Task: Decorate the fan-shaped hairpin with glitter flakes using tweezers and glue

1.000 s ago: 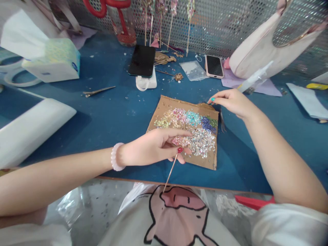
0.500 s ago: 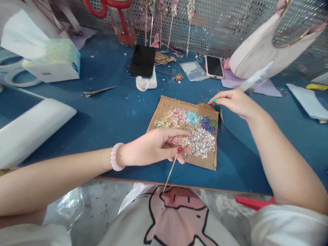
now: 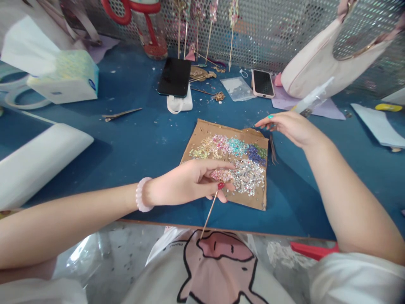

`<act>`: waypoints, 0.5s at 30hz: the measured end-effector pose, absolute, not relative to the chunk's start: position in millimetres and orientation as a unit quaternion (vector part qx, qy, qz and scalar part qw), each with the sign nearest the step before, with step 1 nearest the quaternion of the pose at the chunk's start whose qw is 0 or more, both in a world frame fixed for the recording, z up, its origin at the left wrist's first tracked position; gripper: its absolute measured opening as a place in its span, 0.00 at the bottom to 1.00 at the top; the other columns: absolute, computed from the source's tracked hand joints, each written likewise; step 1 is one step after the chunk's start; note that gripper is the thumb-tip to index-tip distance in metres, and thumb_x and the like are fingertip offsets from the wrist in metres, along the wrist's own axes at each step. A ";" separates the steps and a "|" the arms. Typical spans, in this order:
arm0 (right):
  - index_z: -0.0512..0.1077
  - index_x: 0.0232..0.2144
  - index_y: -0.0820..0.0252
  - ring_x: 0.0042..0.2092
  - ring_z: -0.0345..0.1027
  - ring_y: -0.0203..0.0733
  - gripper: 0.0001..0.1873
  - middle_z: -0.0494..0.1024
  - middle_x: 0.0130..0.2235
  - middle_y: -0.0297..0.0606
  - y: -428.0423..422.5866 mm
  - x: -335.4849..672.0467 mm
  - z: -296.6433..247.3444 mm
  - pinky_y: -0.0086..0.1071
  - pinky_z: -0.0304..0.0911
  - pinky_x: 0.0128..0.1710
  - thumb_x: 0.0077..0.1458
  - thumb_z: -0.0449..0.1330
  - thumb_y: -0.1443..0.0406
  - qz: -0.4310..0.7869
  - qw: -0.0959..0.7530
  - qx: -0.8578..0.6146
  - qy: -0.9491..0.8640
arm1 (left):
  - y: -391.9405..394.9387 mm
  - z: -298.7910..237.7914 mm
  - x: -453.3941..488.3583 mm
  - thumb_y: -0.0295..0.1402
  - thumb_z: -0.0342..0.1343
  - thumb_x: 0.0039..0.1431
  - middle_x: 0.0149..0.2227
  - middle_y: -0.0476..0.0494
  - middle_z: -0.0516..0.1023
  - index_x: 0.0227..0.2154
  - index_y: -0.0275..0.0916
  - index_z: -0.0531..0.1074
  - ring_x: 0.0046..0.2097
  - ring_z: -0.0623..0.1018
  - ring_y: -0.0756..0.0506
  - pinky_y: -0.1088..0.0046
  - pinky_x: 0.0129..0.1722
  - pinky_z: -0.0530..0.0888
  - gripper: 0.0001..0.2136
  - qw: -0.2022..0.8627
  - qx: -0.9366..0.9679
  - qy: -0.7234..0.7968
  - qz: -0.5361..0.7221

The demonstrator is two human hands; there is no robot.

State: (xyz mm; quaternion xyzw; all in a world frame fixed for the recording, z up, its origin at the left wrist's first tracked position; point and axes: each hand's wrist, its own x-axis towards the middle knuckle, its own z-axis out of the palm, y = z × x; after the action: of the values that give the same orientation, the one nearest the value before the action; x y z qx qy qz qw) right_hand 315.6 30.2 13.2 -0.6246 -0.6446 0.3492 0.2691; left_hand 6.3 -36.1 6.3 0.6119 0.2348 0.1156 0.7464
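My left hand (image 3: 180, 181) is closed around a hair stick (image 3: 209, 214) near its top. Its head (image 3: 220, 174), covered in pink stones, shows between my fingers, and the thin shaft slants down toward my shirt. Beneath that hand is a square of cardboard (image 3: 205, 127) bearing small rhinestones sorted by colour. A large heap of silvery rhinestones (image 3: 249, 177) lies just right of my fingers. My right hand (image 3: 289, 126) hovers by the cardboard's far right corner, its fingers extended and apart, with nothing seen in them. Tweezers (image 3: 272, 150) rest along the cardboard's right edge, below that hand.
Behind the cardboard lie a black phone (image 3: 175, 77), a white charger (image 3: 185, 100), a plastic bag (image 3: 237, 88) and a pink-edged phone (image 3: 263, 83). A hair clip (image 3: 122, 114) and tissue box (image 3: 68, 78) are leftward. Several decorated sticks (image 3: 209, 36) stand at the mesh; a handbag (image 3: 306, 63) is right.
The fingers of my right hand have lifted and spread from the cardboard's corner, the thumb moving up. My left hand holds the hair stick much as before.
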 end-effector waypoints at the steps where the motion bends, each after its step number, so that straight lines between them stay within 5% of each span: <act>1: 0.76 0.29 0.55 0.42 0.70 0.48 0.14 0.79 0.39 0.39 30.1 315.1 13.0 0.41 0.65 0.40 0.52 0.52 0.58 0.348 0.264 -0.625 -0.646 | -36.3 6.2 6.4 0.22 0.48 0.60 0.43 0.42 0.77 0.54 0.39 0.59 0.38 0.80 0.50 0.79 0.32 0.73 0.19 0.747 0.611 0.236 0.117; 15: 0.76 0.27 0.53 0.42 0.69 0.49 0.13 0.79 0.37 0.37 27.5 315.6 15.5 0.43 0.63 0.45 0.52 0.54 0.55 0.351 0.264 -0.627 -0.643 | -37.1 4.6 5.6 0.22 0.48 0.60 0.43 0.43 0.77 0.55 0.40 0.60 0.37 0.80 0.50 0.80 0.32 0.73 0.20 0.748 0.608 0.238 0.122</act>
State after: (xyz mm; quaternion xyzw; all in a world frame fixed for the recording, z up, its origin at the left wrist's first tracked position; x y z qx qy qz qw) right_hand 315.6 27.5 15.5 -0.6272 -0.6433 0.3508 0.2641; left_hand 5.6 -37.1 4.6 0.6079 0.2383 0.1223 0.7475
